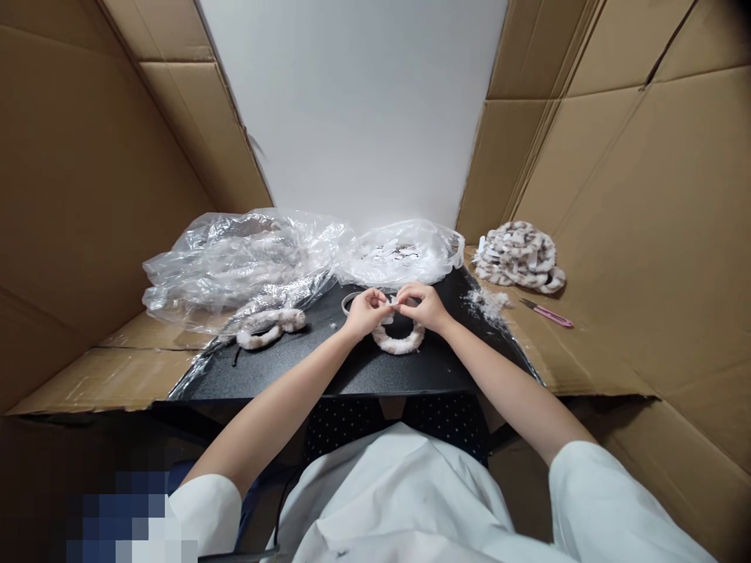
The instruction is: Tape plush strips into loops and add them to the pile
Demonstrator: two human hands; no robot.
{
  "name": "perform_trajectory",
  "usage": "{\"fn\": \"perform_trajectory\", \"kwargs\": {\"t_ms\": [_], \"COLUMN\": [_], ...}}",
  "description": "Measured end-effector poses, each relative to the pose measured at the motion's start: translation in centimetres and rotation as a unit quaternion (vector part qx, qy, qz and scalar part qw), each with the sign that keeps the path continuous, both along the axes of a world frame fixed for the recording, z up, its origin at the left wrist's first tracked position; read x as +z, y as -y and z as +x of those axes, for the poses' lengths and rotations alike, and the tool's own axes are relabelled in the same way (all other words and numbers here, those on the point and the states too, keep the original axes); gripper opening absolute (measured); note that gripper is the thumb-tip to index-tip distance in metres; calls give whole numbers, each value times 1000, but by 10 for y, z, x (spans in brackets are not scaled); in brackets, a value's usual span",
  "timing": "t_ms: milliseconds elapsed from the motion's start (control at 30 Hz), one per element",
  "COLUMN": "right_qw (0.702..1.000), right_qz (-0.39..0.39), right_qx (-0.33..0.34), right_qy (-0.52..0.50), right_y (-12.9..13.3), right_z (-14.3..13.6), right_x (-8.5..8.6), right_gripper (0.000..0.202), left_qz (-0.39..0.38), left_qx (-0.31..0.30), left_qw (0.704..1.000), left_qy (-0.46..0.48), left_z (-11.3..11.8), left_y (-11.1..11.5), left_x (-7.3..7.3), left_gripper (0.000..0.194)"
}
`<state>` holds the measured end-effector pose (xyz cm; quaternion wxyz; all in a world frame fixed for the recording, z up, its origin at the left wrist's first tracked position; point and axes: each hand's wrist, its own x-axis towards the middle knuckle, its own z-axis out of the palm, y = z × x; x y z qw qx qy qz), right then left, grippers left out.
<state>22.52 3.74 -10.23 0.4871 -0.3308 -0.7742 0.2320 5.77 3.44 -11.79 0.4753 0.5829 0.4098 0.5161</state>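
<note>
Low, center, bare tabletop (399,379) lies open toward the near edge. Left of center, the large plastic bag (246,266) and fluffy bands (270,327) block the way; at upper center, a smaller bag (404,254) does. Right of center, a heap of bands (519,254) and cutter (547,313) obstruct, beside cardboard walls (657,211).

A black worktop (352,374), speckled with bits of lint, stands with cardboard (134,375) along its left side and more at its right. A large clear plastic bag (235,266) lies across the back left, over both surfaces, and a smaller clear bag (404,254) sits beside it at the back. Fluffy rings (261,336) rest near the front left. Pale fluff (490,303) spreads at the right edge; on the right-hand cardboard lie a mottled fluffy pile (519,258) and a pink-handled tool (548,313).
</note>
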Motion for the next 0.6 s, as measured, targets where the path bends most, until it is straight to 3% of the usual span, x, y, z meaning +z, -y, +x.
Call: {"fn": "perform_trajectory", "kwargs": {"t_ms": [200,367,600], "right_qw": [993,980,964], "right_qz": [90,166,224], "right_qx": [8,7,-14], "right_qy": [81,106,142], "right_y": [0,-3,-4], "right_z": [5,10,9], "right_x": [0,0,-4], "right_gripper": [10,15,15], "left_qz": [-41,-109,-167], "left_qx": [1,-53,-49], "left_qw": [999,989,976], "left_qy": [25,84,127], "left_z": [0,-4,-4], "left_y": [1,4,3], "left_x": [1,9,11], "left_gripper": [37,41,34]}}
